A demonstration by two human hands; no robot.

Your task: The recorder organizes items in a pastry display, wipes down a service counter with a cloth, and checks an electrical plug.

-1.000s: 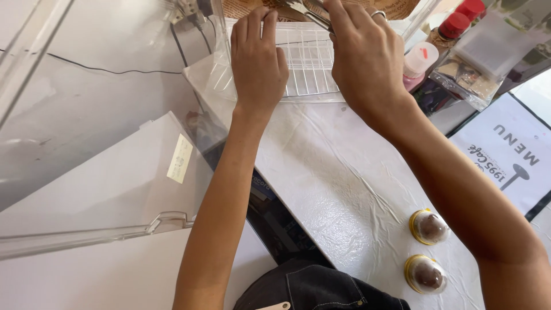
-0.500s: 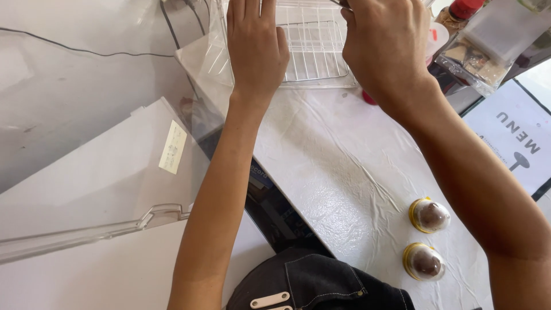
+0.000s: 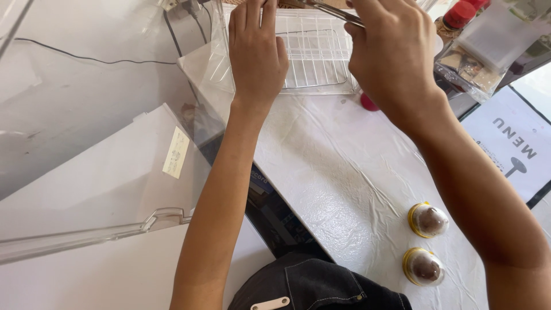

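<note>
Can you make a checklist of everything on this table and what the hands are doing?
Surface: white crinkled cover.
Job's things: clear ribbed plastic tray; metal tongs.
Clutter: two small domed cups with brown sweets, red-capped bottle, clear packets, printed card.
Grippers: left hand flat on tray; right hand holds tongs.
Cables: thin black wire.
Surroundings: clear display cover.

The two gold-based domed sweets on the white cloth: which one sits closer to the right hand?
The farther sweet, the upper one in the head view. It lies closer to the right hand at the clear tray; the other sweet lies nearer the person's body.
</note>
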